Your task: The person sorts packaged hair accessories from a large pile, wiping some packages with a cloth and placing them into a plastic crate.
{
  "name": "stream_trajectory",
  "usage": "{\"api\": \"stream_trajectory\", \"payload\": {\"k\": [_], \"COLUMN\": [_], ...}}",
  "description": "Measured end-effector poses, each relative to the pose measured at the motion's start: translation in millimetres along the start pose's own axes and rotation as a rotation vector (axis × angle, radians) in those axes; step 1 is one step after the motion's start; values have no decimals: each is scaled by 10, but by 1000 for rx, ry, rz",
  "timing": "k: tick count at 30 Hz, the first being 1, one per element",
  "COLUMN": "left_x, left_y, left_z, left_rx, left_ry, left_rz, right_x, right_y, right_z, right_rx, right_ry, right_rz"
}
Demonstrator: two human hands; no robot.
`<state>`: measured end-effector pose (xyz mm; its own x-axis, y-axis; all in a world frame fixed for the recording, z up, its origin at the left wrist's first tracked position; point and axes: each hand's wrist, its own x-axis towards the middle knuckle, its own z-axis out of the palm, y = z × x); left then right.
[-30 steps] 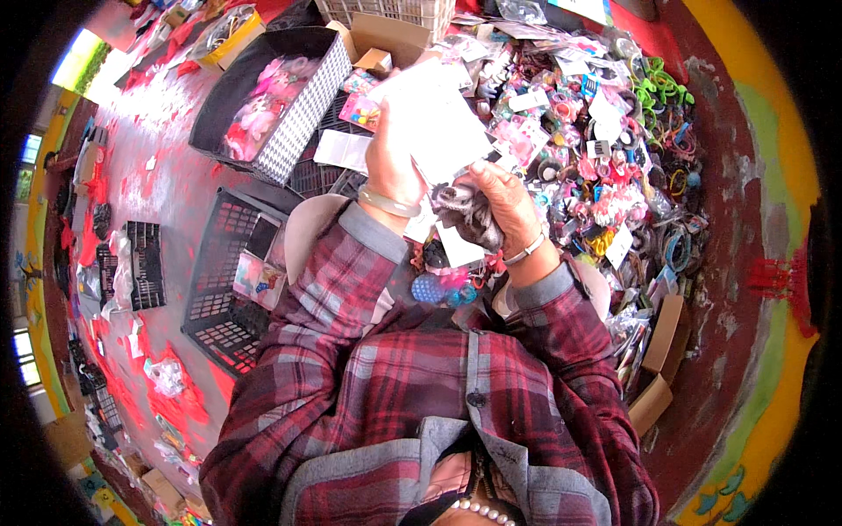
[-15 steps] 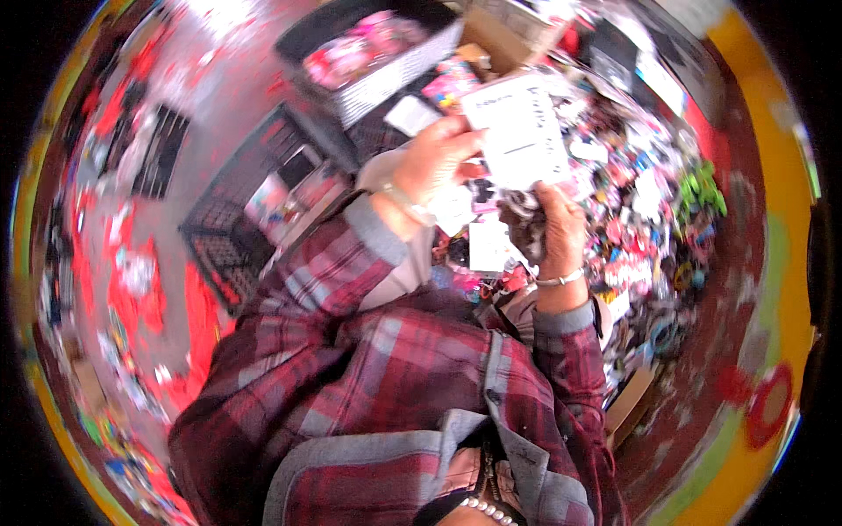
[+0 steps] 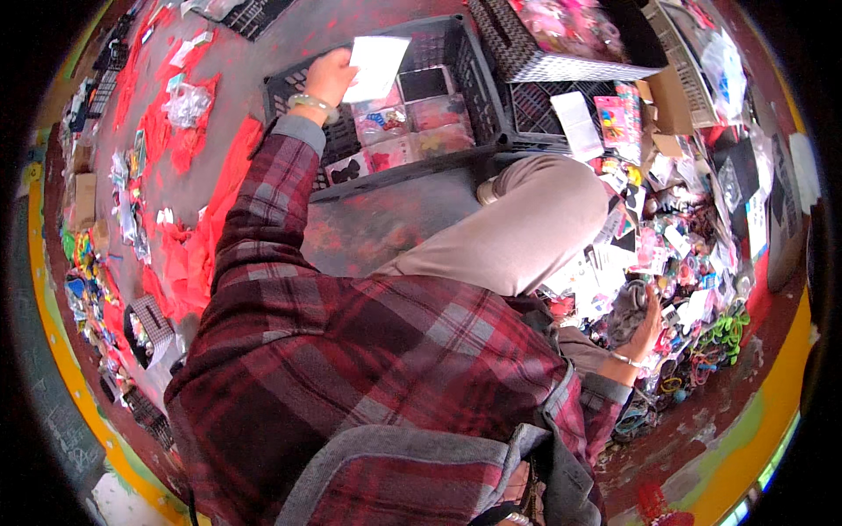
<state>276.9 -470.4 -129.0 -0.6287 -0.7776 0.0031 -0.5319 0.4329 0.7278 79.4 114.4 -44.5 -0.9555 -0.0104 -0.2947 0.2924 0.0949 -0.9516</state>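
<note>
My left hand [image 3: 329, 77] is closed on the edge of a white card [image 3: 377, 68], held over a black plastic crate [image 3: 403, 171]. Flat clear packets [image 3: 440, 112] with coloured contents lie in the crate. Beyond my bent knee, my right hand [image 3: 645, 331] is low over a heap of small accessories [image 3: 680, 263]. A grey fluffy bundle [image 3: 626, 311] rests against its palm and thumb side, and the fingers seem curled about it. Part of that grip is hidden.
A patterned basket [image 3: 561, 63] of pink packages stands at the back right beside a cardboard box [image 3: 671, 101]. Red cloth [image 3: 224, 188] and a crumpled plastic bag [image 3: 187, 105] lie on the floor at left. Tangled green bands [image 3: 726, 331] lie at right.
My view has turned left. The white card has left my right hand and moved over the crate in my left hand. My right hand stays near the heap with the grey bundle.
</note>
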Motion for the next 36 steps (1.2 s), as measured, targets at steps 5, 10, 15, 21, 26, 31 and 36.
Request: {"api": "stream_trajectory", "payload": {"k": [5,10,15,21,26,31,36], "left_x": [-348,-485,-407,-405,-557,-349,-317], "left_y": [-1041,-1384,-1727,-2064,-2247,-2265,-2892], "left_z": [184,446,717,1013,1206,1119,1302], "left_rx": [538,799,875,896,886,689,756], "left_ry": [-18,-214,-428,-458,-575,-338,-357], "left_rz": [-66,23,-16,-27,-160,-258,-292], "right_x": [179,319,459,420,464,468,509], "right_y": [391,485,603,518,456,481,535], "right_z": [-155,-48,-38,159,341,376,337], "right_rx": [29,-158,-198,-284,-266,-272,-257], "right_ry": [27,52,13,-36,23,21,5], "right_rz": [223,246,277,247,304,283,340]}}
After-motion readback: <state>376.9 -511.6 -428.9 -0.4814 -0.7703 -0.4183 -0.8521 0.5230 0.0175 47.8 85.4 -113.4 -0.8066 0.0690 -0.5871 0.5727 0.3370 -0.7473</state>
